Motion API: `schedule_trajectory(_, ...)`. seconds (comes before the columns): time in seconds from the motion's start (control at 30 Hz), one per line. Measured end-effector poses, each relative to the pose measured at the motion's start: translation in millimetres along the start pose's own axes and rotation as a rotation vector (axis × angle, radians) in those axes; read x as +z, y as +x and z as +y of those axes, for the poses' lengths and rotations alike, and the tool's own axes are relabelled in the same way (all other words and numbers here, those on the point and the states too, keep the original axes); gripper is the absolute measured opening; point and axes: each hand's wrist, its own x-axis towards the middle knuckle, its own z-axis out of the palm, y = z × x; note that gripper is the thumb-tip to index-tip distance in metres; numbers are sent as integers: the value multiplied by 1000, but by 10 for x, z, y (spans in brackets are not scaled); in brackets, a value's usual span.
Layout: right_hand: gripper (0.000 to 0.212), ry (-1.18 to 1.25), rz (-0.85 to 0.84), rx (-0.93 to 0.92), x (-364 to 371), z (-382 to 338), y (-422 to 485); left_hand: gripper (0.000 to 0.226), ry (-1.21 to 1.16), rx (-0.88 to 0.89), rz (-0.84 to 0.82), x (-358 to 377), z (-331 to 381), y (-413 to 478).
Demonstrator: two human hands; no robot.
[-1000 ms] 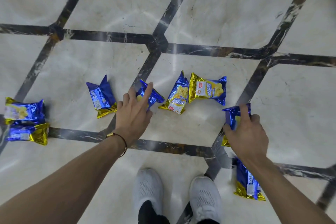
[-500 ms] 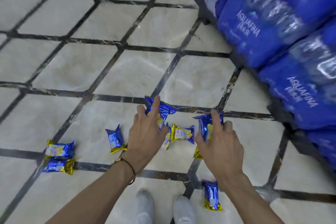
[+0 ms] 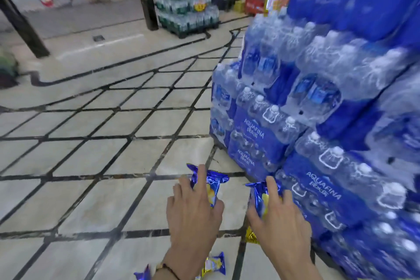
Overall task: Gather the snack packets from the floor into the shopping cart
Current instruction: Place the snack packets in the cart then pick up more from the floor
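- Nearest me, at the bottom edge, a loose packet lies on the marble floor. The corner of another packet shows just beside my left wrist. Both are yet to be gathered.
- My left hand pinches a blue snack packet between thumb and fingers, with the forefinger laid up along its face.
- My right hand grips a second blue packet, fingers curled over its top, the gold end showing below my palm.
- Both packets are held clear of the floor, so I judge the step to be carrying them to the shopping cart. I can't pick the cart out with any certainty here.
- The foil looks slick and puffy. I'd hold each packet by its body rather than the crimped edge, firmly but without crushing it.
- The Aquafina bottle stack stands close on my right, so I'd turn away from it rather than brush it.
- Far off, another pallet of water sits beside a dark post. Blur hides the rest.
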Motion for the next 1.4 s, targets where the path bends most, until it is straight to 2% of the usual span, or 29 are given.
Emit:
schedule_trajectory(0.17,74,39,117,82,-1023,14,-327,81,-139,35,20,-879,520,-202)
schedule_trajectory(0.27,76,24,159,156,-1491,109,-610,79,-246,132,52,-1306,674,-325)
schedule_trajectory(0.4,77,20,238,270,-1980,203,-1082,81,-349,250,5,-1747,824,-542)
schedule_trajectory(0.6,78,-8,340,439,-2479,347,-1819,84,-409,437,-79,-2202,1070,-978)
schedule_trajectory(0.8,76,-24,396,622,-2829,873,-2559,81,-443,612,-179,-2395,1587,-1696)
schedule_trajectory(1.07,76,-36,560,928,-3276,1960,-4119,83,-479,917,-319,-2459,2490,-3288)
schedule_trajectory(1.3,68,-114,574,1209,-3454,3031,-6077,84,-498,1160,-418,-2526,3283,-5266)
schedule_trajectory(1.4,72,-135,567,1338,-3537,3437,-6889,83,-519,1252,-490,-2577,3524,-6146)
